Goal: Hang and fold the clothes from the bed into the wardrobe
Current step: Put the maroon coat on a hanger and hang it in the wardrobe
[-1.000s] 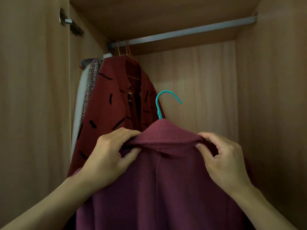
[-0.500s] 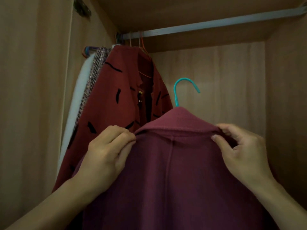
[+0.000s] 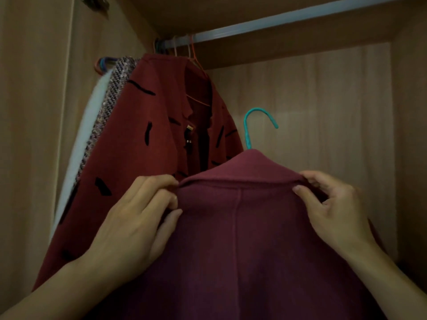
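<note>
Maroon coat (image 3: 242, 239) on teal hanger (image 3: 249, 125), collar folded.

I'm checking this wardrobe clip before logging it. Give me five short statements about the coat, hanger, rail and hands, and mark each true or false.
1. The teal hanger is hooked on the rail. False: its hook is free, below the rail.
2. Both hands grip the coat at its collar. True: left hand, right hand.
3. A red jacket with black marks hangs on the rail. True.
4. The coat is green. False: it is dark maroon.
5. The jacket hangs right of the coat. False: it is left.
</note>
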Tool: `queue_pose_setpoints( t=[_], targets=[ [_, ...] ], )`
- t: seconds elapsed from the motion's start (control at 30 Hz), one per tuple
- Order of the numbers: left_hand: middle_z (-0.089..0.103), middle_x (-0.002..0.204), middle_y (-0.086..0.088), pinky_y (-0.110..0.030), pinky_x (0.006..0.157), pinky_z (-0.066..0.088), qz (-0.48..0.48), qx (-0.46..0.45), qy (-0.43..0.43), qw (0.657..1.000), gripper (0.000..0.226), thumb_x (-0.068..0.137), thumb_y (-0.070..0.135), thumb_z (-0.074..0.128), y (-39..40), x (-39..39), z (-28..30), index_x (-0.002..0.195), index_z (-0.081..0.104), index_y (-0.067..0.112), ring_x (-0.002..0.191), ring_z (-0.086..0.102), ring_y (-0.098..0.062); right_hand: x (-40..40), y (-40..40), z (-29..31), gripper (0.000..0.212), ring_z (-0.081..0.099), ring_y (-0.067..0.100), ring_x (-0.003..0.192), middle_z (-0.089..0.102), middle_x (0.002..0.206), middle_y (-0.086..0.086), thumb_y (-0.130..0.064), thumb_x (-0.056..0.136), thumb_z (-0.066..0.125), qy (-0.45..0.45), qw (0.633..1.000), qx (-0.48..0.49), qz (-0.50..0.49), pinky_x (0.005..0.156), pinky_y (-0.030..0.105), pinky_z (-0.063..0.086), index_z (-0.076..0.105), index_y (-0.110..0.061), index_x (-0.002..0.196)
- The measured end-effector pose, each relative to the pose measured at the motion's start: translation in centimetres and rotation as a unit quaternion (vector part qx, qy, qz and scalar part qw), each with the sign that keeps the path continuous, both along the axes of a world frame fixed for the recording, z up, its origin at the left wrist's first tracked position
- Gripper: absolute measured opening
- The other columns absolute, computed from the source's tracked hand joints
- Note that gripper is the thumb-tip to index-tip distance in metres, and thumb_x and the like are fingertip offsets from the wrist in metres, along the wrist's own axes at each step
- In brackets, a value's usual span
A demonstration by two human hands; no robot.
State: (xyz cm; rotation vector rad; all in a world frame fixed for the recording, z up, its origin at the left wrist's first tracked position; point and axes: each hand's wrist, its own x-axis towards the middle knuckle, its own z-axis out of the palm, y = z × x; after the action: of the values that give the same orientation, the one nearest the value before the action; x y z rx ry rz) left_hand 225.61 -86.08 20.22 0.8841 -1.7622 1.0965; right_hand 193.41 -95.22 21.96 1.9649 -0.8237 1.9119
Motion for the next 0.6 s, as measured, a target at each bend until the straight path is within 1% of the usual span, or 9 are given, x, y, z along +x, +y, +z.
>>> queue_pose_setpoints(
  t=[0.07, 0.1, 0.17, 0.23, 0.3, 0.37, 0.43, 0.53, 0.6],
  targets=[
    [0.057, 0.123, -0.002, -0.026, 0.095, 0.043, -0.009, 0.015, 0.029, 0.999, 0.029, 0.093, 0.032, 0.057, -0.3, -1.6, 1.1, 0.111, 0.062, 0.01, 0.109, 0.055, -0.018, -0.6, -1.1, 0.1, 0.017, 0.068, 0.005, 0.078, 0.071, 0.09, -0.018, -0.025, 0.084, 0.07, -0.008, 1.0, -0.006, 0.018, 0.074, 0.024, 0.053, 0.071, -0.03, 0.099],
    [0.057, 0.124, -0.001, -0.027, 0.096, 0.043, -0.008, 0.015, 0.032, 0.999, 0.033, 0.092, 0.032, 0.059, -0.5, -2.4, 1.7, 0.118, 0.06, 0.012, 0.11, 0.055, -0.017, -0.9, -1.7, 0.3, 0.017, 0.069, 0.005, 0.08, 0.072, 0.09, -0.017, -0.024, 0.084, 0.071, -0.012, 1.0, -0.013, 0.023, 0.076, 0.027, 0.054, 0.072, -0.028, 0.1],
    [0.059, 0.12, 0.002, -0.029, 0.093, 0.046, 0.0, 0.017, 0.027, 0.999, 0.036, 0.09, 0.027, 0.062, -1.2, -4.0, 3.2, 0.123, 0.059, 0.014, 0.107, 0.058, -0.016, -1.4, -2.8, 0.7, 0.018, 0.068, 0.002, 0.083, 0.072, 0.089, -0.018, -0.021, 0.083, 0.072, -0.02, 0.999, -0.025, 0.033, 0.077, 0.026, 0.054, 0.073, -0.028, 0.1],
    [0.061, 0.11, 0.004, -0.031, 0.084, 0.05, 0.012, 0.016, 0.021, 1.0, 0.032, 0.09, 0.025, 0.061, -1.9, -5.5, 4.7, 0.121, 0.06, 0.015, 0.098, 0.06, -0.014, -2.0, -3.8, 1.5, 0.017, 0.068, 0.002, 0.083, 0.071, 0.088, -0.02, -0.022, 0.083, 0.072, -0.031, 0.998, -0.032, 0.051, 0.076, 0.022, 0.053, 0.073, -0.028, 0.099],
    [0.061, 0.104, 0.004, -0.031, 0.079, 0.05, 0.028, -0.003, 0.022, 0.999, 0.029, 0.09, 0.023, 0.061, -2.7, -6.6, 5.8, 0.119, 0.06, 0.015, 0.092, 0.06, -0.014, -2.6, -5.0, 2.5, 0.017, 0.068, 0.002, 0.083, 0.071, 0.088, -0.021, -0.022, 0.083, 0.072, -0.039, 0.996, -0.041, 0.07, 0.076, 0.02, 0.053, 0.073, -0.028, 0.099],
    [0.06, 0.105, 0.001, -0.029, 0.08, 0.048, 0.048, -0.028, 0.017, 0.998, 0.028, 0.091, 0.02, 0.06, -3.5, -7.3, 6.5, 0.118, 0.06, 0.012, 0.093, 0.059, -0.015, -2.7, -6.0, 3.4, 0.017, 0.068, 0.002, 0.082, 0.07, 0.088, -0.022, -0.019, 0.084, 0.073, -0.04, 0.994, -0.053, 0.084, 0.075, 0.013, 0.05, 0.073, -0.027, 0.099],
    [0.06, 0.106, -0.003, -0.031, 0.08, 0.048, 0.07, -0.06, 0.006, 0.996, 0.026, 0.092, 0.016, 0.059, -4.2, -7.8, 7.1, 0.116, 0.06, 0.008, 0.094, 0.059, -0.019, -2.5, -6.9, 4.4, 0.016, 0.067, -0.001, 0.08, 0.069, 0.088, -0.023, -0.019, 0.084, 0.072, -0.043, 0.991, -0.067, 0.104, 0.073, 0.007, 0.048, 0.073, -0.026, 0.099],
    [0.06, 0.107, -0.007, -0.034, 0.081, 0.048, 0.097, -0.109, -0.02, 0.989, 0.022, 0.093, 0.012, 0.057, -4.4, -7.6, 8.5, 0.113, 0.06, 0.004, 0.095, 0.058, -0.025, -1.6, -8.0, 5.9, 0.015, 0.065, -0.004, 0.073, 0.068, 0.087, -0.022, -0.019, 0.086, 0.071, -0.045, 0.985, -0.093, 0.135, 0.067, 0.005, 0.046, 0.072, -0.023, 0.1],
    [0.059, 0.107, -0.01, -0.036, 0.08, 0.047, 0.121, -0.135, -0.042, 0.983, 0.021, 0.092, 0.01, 0.058, -4.4, -7.2, 9.9, 0.111, 0.059, 0.003, 0.093, 0.057, -0.027, -0.6, -8.9, 7.0, 0.015, 0.063, -0.003, 0.071, 0.065, 0.088, -0.023, -0.017, 0.087, 0.07, -0.052, 0.98, -0.11, 0.155, 0.063, 0.005, 0.045, 0.069, -0.022, 0.101]
  ],
)
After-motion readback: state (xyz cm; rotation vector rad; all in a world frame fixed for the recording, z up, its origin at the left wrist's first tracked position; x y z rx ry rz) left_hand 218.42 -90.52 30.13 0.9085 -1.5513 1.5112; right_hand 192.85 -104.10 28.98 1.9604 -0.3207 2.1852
